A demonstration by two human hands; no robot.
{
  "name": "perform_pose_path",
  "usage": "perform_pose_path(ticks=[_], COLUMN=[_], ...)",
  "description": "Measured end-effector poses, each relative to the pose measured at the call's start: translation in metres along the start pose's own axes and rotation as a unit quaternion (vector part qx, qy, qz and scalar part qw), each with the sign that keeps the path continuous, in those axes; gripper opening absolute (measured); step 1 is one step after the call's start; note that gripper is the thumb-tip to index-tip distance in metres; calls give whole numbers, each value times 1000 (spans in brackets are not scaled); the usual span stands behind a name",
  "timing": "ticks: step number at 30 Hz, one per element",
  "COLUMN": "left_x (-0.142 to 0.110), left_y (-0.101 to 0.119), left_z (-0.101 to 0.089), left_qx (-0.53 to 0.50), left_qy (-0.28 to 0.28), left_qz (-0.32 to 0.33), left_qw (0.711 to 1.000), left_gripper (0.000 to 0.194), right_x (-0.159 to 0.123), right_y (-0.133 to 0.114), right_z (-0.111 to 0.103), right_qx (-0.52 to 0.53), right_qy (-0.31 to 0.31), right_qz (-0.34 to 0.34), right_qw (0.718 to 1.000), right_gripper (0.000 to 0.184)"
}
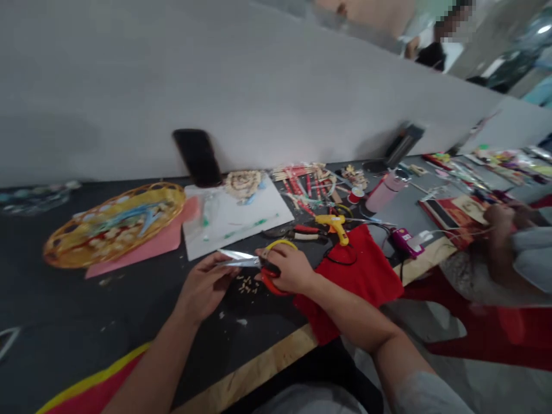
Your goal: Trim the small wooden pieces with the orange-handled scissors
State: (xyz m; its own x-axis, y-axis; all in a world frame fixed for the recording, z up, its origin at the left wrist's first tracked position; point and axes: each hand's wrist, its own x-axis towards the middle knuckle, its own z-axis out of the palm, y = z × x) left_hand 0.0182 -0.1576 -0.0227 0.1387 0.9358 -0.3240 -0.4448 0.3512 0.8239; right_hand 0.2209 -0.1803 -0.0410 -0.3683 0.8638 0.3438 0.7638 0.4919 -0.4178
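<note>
My right hand [293, 269] is wrapped round a pair of scissors [242, 262] with one yellow and one orange handle loop. The shiny blades point left and stand slightly apart. At their tips is my left hand [202, 292], its thumb and fingers pressed together. What those fingers pinch is hidden or too small to name. Below the blades, small pale cut pieces [248, 284] lie scattered on the dark table [142, 305]. Behind the right hand are pliers [307, 233] and a yellow glue gun [334, 224].
A wicker basket [56, 259] of beads and ribbon stands left. White board [235, 221], phone [198, 158] and red-patterned sticks [302, 178] are at the back. Red cloth [362, 270] hangs over the front edge. On the right are a pink bottle [383, 192] and another person's hands [500, 215].
</note>
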Motion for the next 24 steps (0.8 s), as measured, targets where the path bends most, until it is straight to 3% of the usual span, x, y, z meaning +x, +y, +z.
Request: perform_pose_path(ticks=[10, 18, 24], left_x=[3, 2, 0], left_y=[5, -7, -15], left_z=[0, -9, -8], left_qx=[-16, -11, -11], left_qy=[59, 3, -63], left_qz=[2, 61, 58], left_qw=[998, 998, 996], left_gripper=[28, 29, 28], right_x=[0, -7, -9], right_y=[5, 1, -8], right_z=[5, -1, -1], right_qx=[-15, -22, -27], right_qy=[39, 49, 37], right_qz=[4, -23, -25], right_qw=[999, 998, 999], right_gripper=[59, 55, 55])
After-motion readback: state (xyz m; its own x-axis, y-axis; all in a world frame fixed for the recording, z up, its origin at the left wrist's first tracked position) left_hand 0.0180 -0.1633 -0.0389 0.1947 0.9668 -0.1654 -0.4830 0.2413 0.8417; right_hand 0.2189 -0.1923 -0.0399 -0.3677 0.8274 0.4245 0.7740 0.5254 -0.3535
